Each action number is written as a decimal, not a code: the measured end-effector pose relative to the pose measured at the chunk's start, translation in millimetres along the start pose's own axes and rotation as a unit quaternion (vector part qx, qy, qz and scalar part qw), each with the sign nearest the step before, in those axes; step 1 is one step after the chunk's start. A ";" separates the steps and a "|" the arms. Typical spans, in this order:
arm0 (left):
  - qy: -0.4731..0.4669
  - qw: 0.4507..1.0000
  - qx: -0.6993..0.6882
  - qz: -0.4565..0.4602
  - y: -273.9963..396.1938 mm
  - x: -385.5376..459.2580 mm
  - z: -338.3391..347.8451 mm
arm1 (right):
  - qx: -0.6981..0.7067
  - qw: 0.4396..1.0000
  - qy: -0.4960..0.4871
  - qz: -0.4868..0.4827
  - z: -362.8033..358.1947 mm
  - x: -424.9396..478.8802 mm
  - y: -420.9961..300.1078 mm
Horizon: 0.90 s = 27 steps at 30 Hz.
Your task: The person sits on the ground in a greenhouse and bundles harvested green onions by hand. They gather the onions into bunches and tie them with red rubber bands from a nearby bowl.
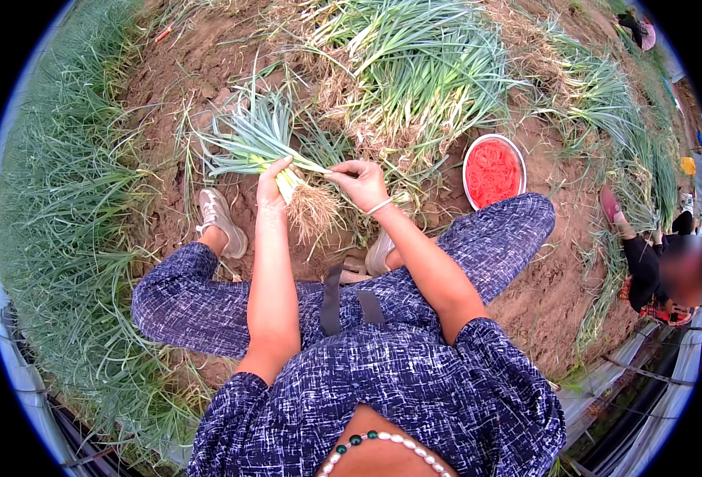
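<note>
My left hand [274, 183] is wrapped around the pale stems of a bunch of leek-like green plants [254, 138]. The bunch's tangled brown roots [314, 206] hang to the right of that hand, and its leaves fan out to the upper left. With thumb and index finger, my right hand [360, 183] pinches the tip of a single stalk [310, 162] that lies across the bunch. A white band circles my right wrist. Beyond both hands lies a large heap of the same plants [422, 77], roots still on.
A white-rimmed bowl [524, 173] of red rubber bands [494, 172] stands by my right knee. Dense green rows [59, 208] grow along the left. More pulled plants [601, 113] lie at right, near another seated person [649, 268]. Bare soil [547, 298] shows between.
</note>
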<state>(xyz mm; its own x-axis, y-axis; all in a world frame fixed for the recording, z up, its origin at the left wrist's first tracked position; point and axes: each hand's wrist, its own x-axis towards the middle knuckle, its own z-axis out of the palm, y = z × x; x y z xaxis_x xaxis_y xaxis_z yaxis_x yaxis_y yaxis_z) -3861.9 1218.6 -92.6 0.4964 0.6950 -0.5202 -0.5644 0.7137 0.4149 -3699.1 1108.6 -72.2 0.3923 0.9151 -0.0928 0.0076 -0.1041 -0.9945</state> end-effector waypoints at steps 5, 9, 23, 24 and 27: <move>0.015 0.999 -0.029 0.028 -8.0 4.0 3.6 | 0.114 0.988 0.068 0.081 8.9 1.8 17.0; 0.003 0.999 -0.035 0.027 -3.1 4.5 0.1 | 0.137 0.977 0.144 0.077 -1.2 8.8 27.3; 0.008 0.999 -0.026 0.047 -6.8 6.2 -3.6 | 0.099 0.983 0.021 0.154 -19.5 8.4 32.2; 0.014 0.998 -0.024 0.052 -6.6 6.6 -3.9 | 0.116 0.975 0.054 0.181 -21.0 9.1 35.2; -0.006 0.997 -0.042 0.060 2.1 8.4 -11.8 | 0.376 0.891 -0.007 0.256 -48.0 8.0 30.7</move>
<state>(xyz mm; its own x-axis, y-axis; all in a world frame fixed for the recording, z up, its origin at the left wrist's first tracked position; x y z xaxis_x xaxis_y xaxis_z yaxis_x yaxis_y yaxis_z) -3866.7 1224.8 -104.9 0.4297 0.7764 -0.4609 -0.6732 0.6157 0.4096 -3651.5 1094.1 -101.2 0.1556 0.8283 -0.5382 -0.7892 -0.2234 -0.5720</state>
